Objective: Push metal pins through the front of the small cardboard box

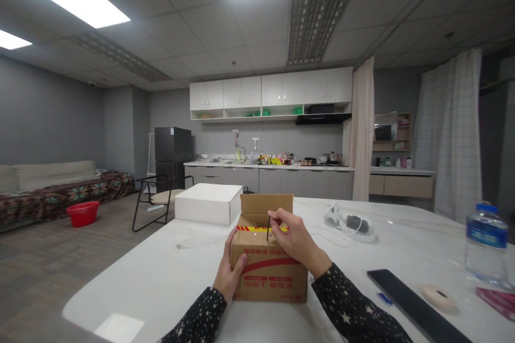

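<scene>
A cardboard box (269,265) stands on the white table (161,278), its far flap up. The left hand (230,274) grips the box's left side. The right hand (295,240) rests on top, pinching a thin dark tool (267,228). Behind lies a white box (208,203); a bottle (486,244) stands far right.

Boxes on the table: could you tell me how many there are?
2. A closed white box sits farther back; a brown cardboard box stands nearer, held by the left hand, while the right hand pinches a thin dark rod.
</scene>
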`<state>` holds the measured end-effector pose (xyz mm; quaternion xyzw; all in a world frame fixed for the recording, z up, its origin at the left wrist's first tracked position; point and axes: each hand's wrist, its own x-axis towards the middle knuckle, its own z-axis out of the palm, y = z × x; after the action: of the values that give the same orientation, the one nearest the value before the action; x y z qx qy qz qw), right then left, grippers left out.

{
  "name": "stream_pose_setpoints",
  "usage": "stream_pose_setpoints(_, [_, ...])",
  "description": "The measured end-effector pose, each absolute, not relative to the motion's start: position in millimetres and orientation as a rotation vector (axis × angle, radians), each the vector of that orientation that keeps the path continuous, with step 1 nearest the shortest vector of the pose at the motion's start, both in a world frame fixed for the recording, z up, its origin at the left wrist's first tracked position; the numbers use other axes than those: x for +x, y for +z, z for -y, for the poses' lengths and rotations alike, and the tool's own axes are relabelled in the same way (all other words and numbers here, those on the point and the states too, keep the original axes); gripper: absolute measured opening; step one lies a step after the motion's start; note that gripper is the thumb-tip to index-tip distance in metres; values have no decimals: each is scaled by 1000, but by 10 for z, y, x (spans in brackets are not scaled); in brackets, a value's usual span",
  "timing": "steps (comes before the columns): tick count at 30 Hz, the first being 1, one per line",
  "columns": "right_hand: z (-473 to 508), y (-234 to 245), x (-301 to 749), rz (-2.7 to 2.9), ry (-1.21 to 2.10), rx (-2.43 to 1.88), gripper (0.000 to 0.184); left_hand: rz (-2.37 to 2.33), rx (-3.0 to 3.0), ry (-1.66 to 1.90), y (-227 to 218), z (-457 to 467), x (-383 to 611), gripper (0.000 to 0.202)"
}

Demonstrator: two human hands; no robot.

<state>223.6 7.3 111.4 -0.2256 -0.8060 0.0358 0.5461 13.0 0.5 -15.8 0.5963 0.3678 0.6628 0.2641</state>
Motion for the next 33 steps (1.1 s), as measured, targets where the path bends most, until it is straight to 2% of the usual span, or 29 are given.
stream_pose_setpoints(17, [-92, 1057, 2209, 1867, 203, -578, 14, -994, 1619, 1797, -120, 26, 141, 83])
stream_pose_setpoints(23, [-46, 1038, 2214, 2153, -21, -617, 19, -986, 1671, 1775, -143, -4, 104, 84])
stream_pose_setpoints(33, [-10, 1100, 2222, 2226, -135, -677, 17, -971, 1716, 1748, -202, -67, 47, 82])
